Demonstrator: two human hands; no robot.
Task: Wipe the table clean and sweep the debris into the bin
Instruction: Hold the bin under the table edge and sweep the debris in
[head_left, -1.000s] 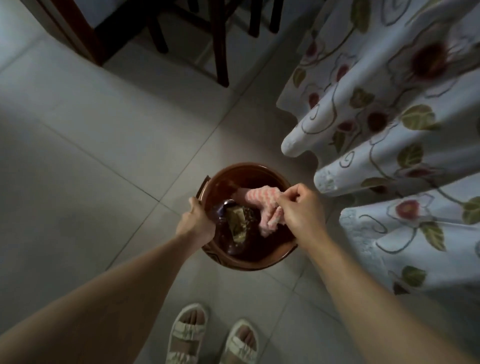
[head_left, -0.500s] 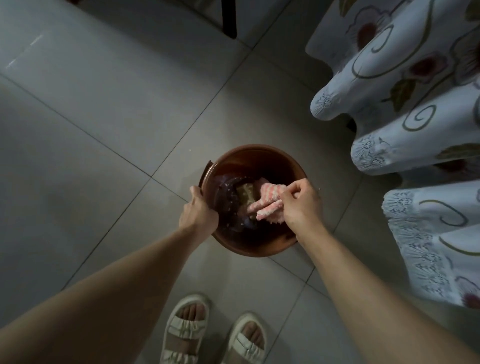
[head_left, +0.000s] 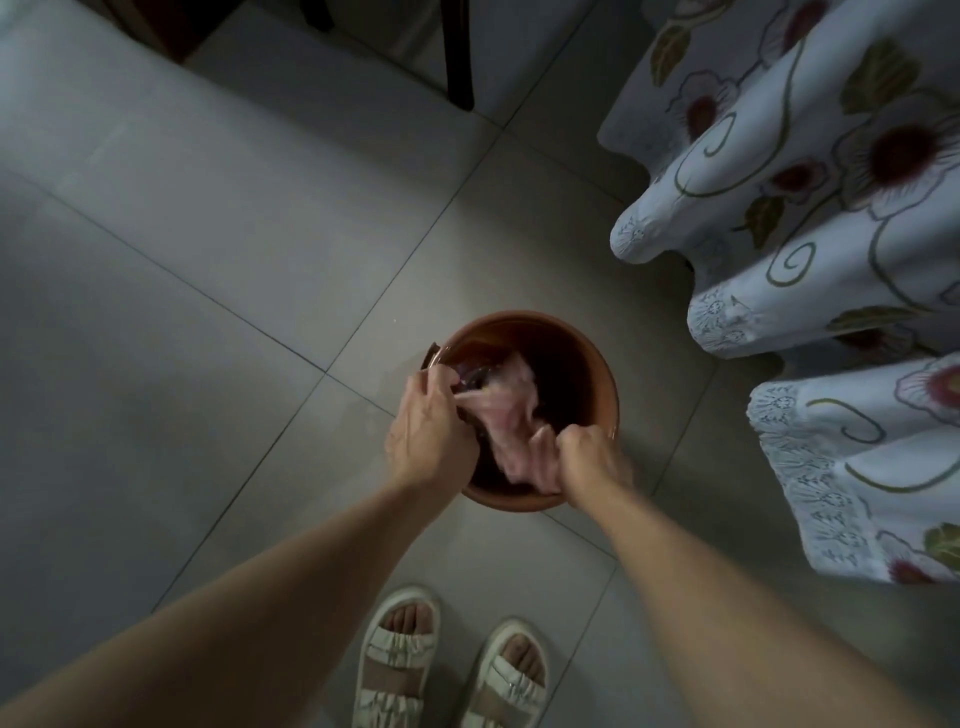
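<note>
On grey tile floor (head_left: 218, 270), brown bin (head_left: 597, 364).

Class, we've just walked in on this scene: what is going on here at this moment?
A person stands over a brown bin on the tiled floor, beside a table draped in a flowered tablecloth. Both hands hold a pink cloth over the bin's opening: the left hand pinches one edge, the right hand grips the other end. The cloth is blurred, so it seems to be moving.

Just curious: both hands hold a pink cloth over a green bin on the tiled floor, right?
Not quite: the bin is brown, not green, as the head view shows. Left hand and right hand do grip the pink cloth over it.
</note>
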